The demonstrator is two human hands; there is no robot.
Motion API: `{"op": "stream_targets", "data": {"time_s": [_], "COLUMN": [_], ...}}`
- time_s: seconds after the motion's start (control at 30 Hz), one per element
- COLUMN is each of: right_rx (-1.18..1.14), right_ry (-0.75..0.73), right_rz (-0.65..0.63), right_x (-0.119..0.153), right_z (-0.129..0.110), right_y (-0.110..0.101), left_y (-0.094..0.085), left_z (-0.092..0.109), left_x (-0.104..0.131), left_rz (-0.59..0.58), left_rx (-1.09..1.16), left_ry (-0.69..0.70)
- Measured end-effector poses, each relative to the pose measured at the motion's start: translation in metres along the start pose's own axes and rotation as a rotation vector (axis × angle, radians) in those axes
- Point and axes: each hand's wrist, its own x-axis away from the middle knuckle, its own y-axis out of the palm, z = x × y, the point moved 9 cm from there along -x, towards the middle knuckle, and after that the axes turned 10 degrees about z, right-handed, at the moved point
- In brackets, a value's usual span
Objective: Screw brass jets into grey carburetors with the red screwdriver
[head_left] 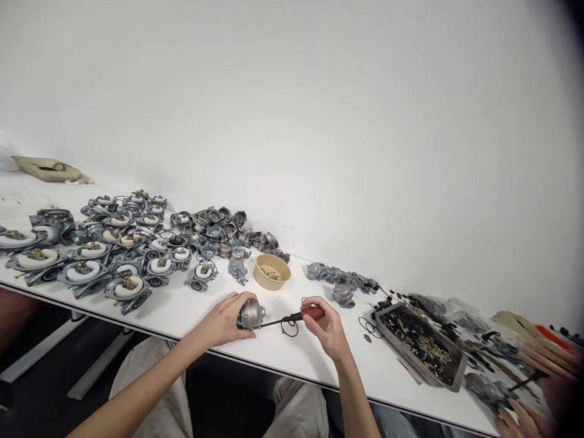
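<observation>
White table (365, 365); left fingers (245, 334) wrapped round metal part (252, 316), right fingers (316, 300) holding red-handled screwdriver (312, 312).

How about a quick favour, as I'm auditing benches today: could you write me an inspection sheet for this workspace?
Surface: white table, parts spread along its back and left.
Job's things: silvery metal part; red-handled screwdriver, its shaft reaching the part's lower side.
Clutter: metal parts with white curved pieces on the left; heaped metal parts behind; bowl of small pieces; metal tray of black and brass-coloured pieces.
Grippers: left hand, fingers around the part; right hand, fingers on the red handle.
Cables: nothing seen; thin black loops lie about, material unclear.
Surroundings: white wall behind; another person's hands at the right edge.
</observation>
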Motion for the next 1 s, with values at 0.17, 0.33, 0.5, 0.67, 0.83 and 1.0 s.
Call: {"op": "stream_targets", "data": {"time_s": [0.17,0.33,0.5,0.67,0.83,1.0], "right_rx": [0.035,0.040,0.026,0.069,0.086,0.045], "right_ry": [0.059,0.055,-0.026,-0.035,0.008,-0.026], "right_rz": [0.022,0.052,0.047,0.000,0.005,0.006], "right_x": [0.003,0.002,0.002,0.003,0.005,0.007], "right_z": [0.009,0.009,-0.002,-0.008,-0.006,-0.008], "right_y": [-0.002,-0.005,-0.003,-0.002,-0.006,-0.002], "left_y": [-0.002,-0.003,-0.005,-0.005,-0.003,-0.004], "left_z": [0.002,0.005,0.008,0.009,0.007,0.008], "left_x": [0.001,0.001,0.000,0.001,0.001,0.000], "left_rz": [0.014,0.014,0.015,0.017,0.027,0.022], "left_rx": [-0.004,-0.017,-0.034,-0.044,-0.043,-0.040], "left_ry": [0.004,0.003,0.008,0.017,0.035,0.024]}}
